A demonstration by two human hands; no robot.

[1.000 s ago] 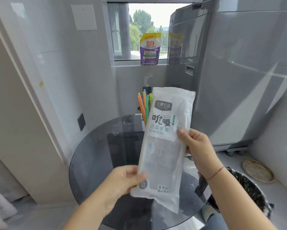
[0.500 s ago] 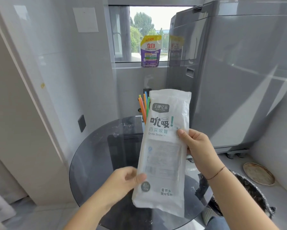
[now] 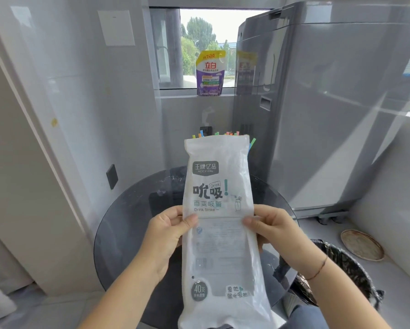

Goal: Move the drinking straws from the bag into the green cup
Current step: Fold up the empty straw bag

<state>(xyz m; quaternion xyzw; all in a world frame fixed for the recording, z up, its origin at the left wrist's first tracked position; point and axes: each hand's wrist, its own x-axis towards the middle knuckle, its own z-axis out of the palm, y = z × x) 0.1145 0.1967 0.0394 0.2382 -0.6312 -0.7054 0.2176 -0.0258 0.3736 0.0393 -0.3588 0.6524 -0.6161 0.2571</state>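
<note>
A white plastic straw bag [image 3: 220, 222] with printed labels stands upright in front of me, above the round dark glass table [image 3: 132, 222]. My left hand [image 3: 168, 236] grips its left edge at mid-height, thumb on the front. My right hand [image 3: 273, 233] grips its right edge at the same height. Tips of several coloured straws [image 3: 227, 133] show just above the bag's top edge, and one green straw [image 3: 252, 143] sticks out at the upper right. The bag hides whatever these straws stand in, and the green cup is out of sight.
A large grey appliance [image 3: 330, 103] stands at the right behind the table. A purple and yellow pouch [image 3: 210, 73] sits on the window sill. A bin with a black liner [image 3: 337, 271] and a round brownish dish [image 3: 362, 244] lie on the floor at the right.
The bag has turned upright and shifted to cover the straws behind it. My left hand rose from the bag's lower left corner to its left edge at mid-height.
</note>
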